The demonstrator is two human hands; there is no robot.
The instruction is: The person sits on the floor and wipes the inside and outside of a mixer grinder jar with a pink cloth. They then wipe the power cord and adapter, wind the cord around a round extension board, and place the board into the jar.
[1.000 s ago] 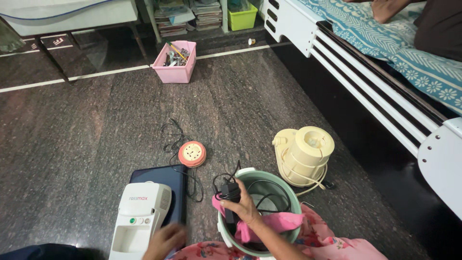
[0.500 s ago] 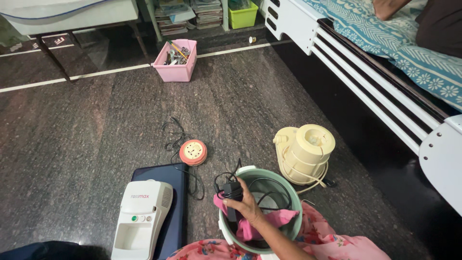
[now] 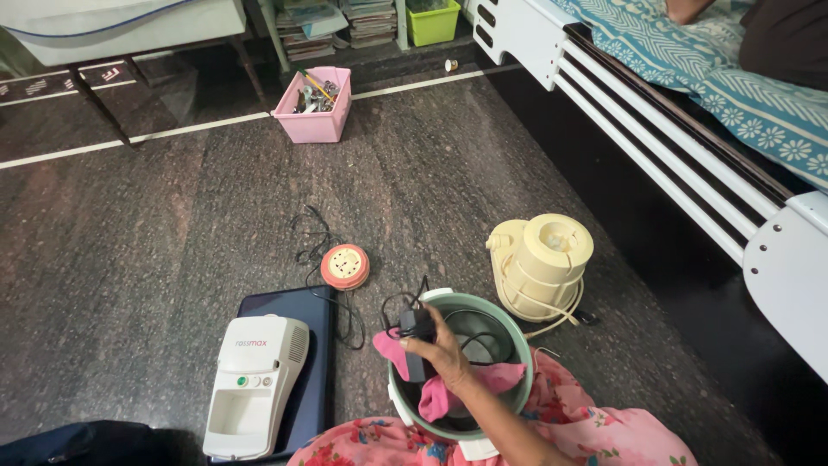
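Gripping a small black plug-in adapter (image 3: pixel 417 326), the right hand (image 3: pixel 442 352) has its fingers closed around the adapter's body and holds it over the left rim of a round pale-green pot (image 3: pixel 518 341) with a dark inner bowl. The adapter's thin black cord (image 3: pixel 395 302) loops up toward 11 o'clock of the hand. A pink cloth (image 3: pixel 498 378) lies draped across the pot's mouth beneath the hand, one corner hanging over the rim at 9 o'clock. The left hand is not in view.

At 10 o'clock, on the dark speckled stone floor (image 3: pixel 155 233), sits a round orange-and-cream socket box (image 3: pixel 345 267) with a black cable trailing from it. At 9 o'clock a white boxy plastic machine (image 3: pixel 255 384) rests partly on a flat dark-blue rectangular device (image 3: pixel 317 345). At 2 o'clock, just beside the pot, stands a cream-coloured cylindrical plastic appliance (image 3: pixel 542 264) with its cord wound round the base. Farther off at 11 o'clock is a pink plastic basket (image 3: pixel 321 121) of tools. A white-railed bed (image 3: pixel 655 164) runs along 1 to 3 o'clock.
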